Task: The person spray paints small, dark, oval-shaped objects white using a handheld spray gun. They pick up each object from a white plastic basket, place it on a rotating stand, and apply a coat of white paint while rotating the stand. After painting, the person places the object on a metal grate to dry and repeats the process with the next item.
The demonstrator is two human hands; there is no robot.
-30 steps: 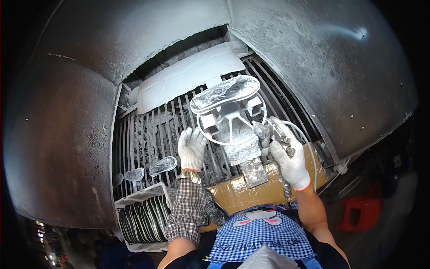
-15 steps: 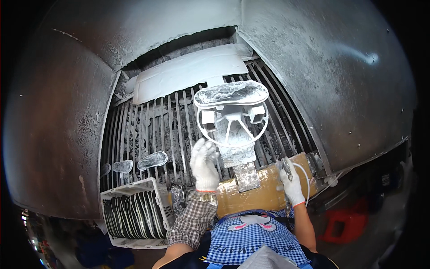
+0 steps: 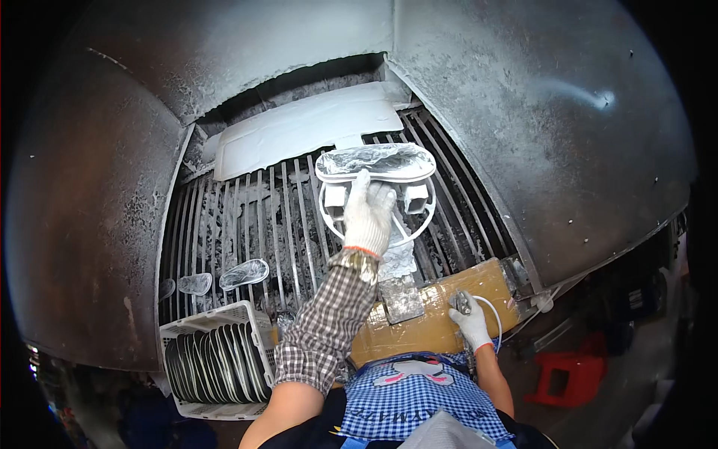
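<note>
A white-rimmed shoe sole [image 3: 407, 162], its middle covered in shiny crinkled film, lies crosswise on a stand with a white spoked wheel [image 3: 430, 215]. My left hand [image 3: 369, 213], in a white knit glove, is at the sole's near edge. One finger reaches up over the rim and the others curl just below it; their tips are partly hidden. My right hand [image 3: 473, 323], also gloved, is closed around a small spray gun [image 3: 461, 302] with a white hose [image 3: 496, 314]. It stays low, over a tan tape-covered board [image 3: 441, 318].
A white crate [image 3: 258, 322] full of upright dark soles stands at near left. Several film-covered soles [image 3: 244, 274] lie on the metal slats [image 3: 288, 217]. A white sheet [image 3: 307, 127] covers the back. Metal walls [image 3: 538, 150] enclose the booth; a red stool [image 3: 572, 378] is outside, right.
My left hand has moved forward and right, from beside the wheel to the sole's near edge. My right hand has lowered slightly with the spray gun. The view has shifted a little.
</note>
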